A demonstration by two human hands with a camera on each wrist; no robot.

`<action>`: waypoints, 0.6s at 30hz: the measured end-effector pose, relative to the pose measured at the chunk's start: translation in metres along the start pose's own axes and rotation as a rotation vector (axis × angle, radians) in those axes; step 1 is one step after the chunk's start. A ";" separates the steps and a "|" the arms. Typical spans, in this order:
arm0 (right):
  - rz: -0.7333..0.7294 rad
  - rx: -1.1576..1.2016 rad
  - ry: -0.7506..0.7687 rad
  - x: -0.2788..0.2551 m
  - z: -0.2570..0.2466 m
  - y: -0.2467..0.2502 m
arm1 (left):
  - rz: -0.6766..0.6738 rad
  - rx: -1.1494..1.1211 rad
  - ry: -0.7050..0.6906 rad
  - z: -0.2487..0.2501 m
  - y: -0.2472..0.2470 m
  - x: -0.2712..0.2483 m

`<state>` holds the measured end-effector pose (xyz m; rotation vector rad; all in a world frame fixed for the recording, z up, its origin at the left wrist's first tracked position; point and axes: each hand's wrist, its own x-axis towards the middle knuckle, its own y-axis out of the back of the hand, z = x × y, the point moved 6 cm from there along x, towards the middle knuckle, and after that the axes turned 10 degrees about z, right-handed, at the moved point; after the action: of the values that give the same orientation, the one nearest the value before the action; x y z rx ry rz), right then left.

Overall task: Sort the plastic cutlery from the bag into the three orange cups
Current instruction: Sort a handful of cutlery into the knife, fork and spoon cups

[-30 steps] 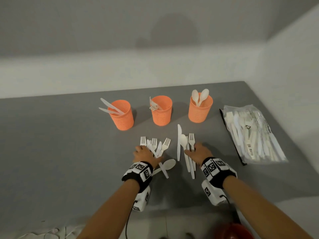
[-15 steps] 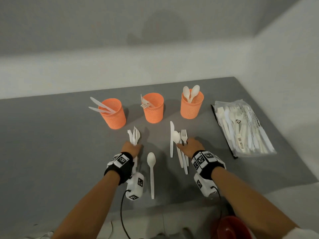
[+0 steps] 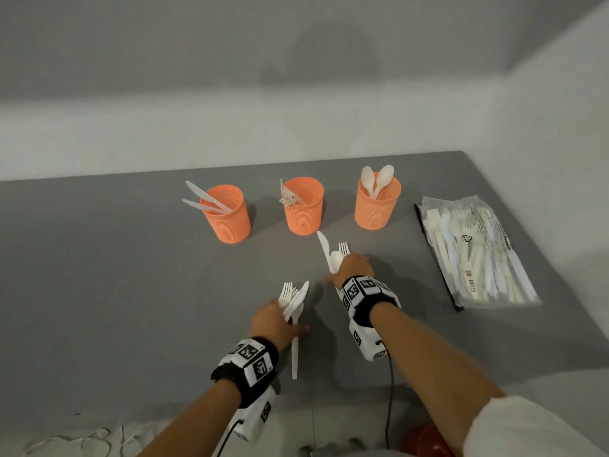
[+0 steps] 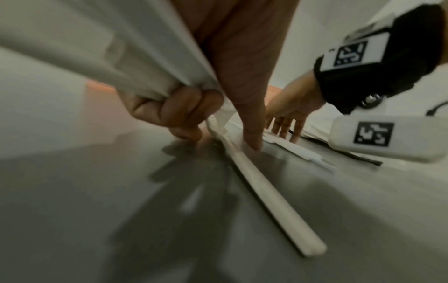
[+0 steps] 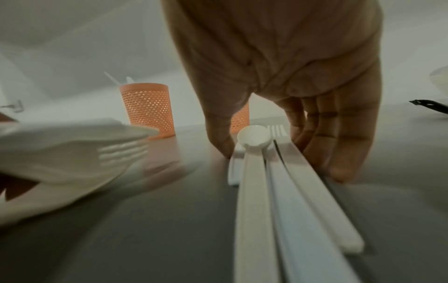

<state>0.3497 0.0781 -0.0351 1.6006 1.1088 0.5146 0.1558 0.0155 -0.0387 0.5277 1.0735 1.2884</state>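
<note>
Three orange mesh cups stand in a row: the left cup [image 3: 229, 214] holds knives, the middle cup [image 3: 303, 206] forks, the right cup [image 3: 377, 204] spoons. My left hand [image 3: 283, 316] grips a bundle of white forks and other cutlery [image 3: 293, 296] by the handles [image 4: 145, 57], just above a loose spoon [image 3: 294, 357] lying on the table. My right hand [image 3: 352, 268] straddles a pile of a knife, spoon and fork [image 3: 333, 255]. Its thumb [image 5: 220, 141] and fingers [image 5: 339, 153] pinch the handles from both sides on the table.
The clear bag of cutlery [image 3: 478, 252] lies flat at the right, near the grey table's edge [image 3: 543, 179]. A wall rises behind the cups and at the right. A red object [image 3: 425, 440] sits below the table's front edge.
My left hand has gathered the forks off the table and carried them right, over the loose spoon. My right hand has drawn its pile together; the knife now tilts left.
</note>
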 end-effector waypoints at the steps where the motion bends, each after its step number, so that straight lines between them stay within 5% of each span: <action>1: -0.015 0.020 -0.026 0.002 -0.001 0.000 | 0.003 0.017 0.002 0.002 0.000 0.000; 7: -0.032 -0.091 0.029 0.004 0.009 0.004 | 0.042 0.039 0.028 0.007 0.004 0.015; 13: 0.047 -0.111 0.060 -0.011 0.015 0.000 | 0.001 -0.477 0.177 0.014 0.001 0.031; 18: -0.165 0.395 -0.043 -0.024 0.006 0.000 | -0.078 -0.915 0.192 0.049 0.003 0.028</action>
<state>0.3430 0.0545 -0.0325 1.8256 1.3559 0.1542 0.1941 0.0539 -0.0241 -0.3296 0.5413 1.6101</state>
